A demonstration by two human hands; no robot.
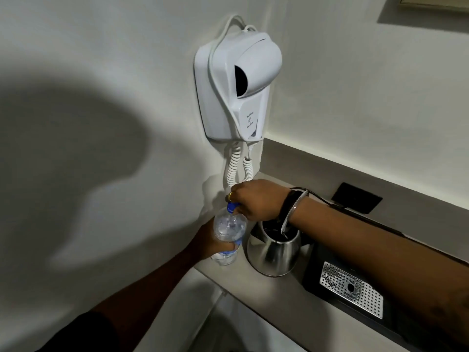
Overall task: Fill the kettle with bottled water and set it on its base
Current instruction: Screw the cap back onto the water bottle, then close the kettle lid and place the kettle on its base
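Standing at a grey counter (276, 293) in a white-walled corner, I am gripping the water bottle (228, 232) upright in my left hand (210, 243), just beside the steel kettle (274, 252). My right hand (256, 199) is pinching its blue cap (232, 207). A wall hairdryer (238, 85) is hanging overhead; a drip tray (352, 290) is crowding the right edge.

Looks like a hotel room nook: wall-mounted hair dryer (238, 87) with coiled cord, steel kettle (274, 250) and a probable coffee machine (352, 288) on a narrow counter (279, 301).
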